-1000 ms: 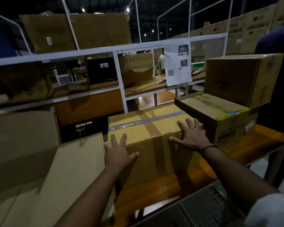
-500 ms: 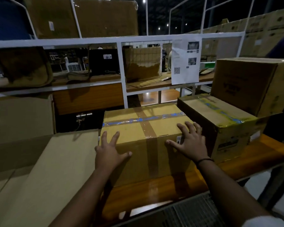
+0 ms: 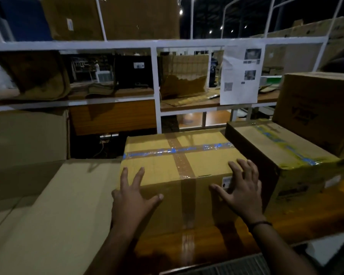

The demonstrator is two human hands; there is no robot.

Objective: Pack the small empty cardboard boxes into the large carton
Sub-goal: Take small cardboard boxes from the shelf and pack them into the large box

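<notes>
Fingers atop taped box, near edge

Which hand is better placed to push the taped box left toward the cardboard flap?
Right, likely: right hand spread on the taped box at its right end, behind the push; left hand sits at the left end.

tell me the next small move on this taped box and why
The left hand and right hand lie open, fingers spread, on the near top corners of the taped box, which sits on the wooden table. So probably slide them out onto its side faces and take a grip to lift it.
</notes>
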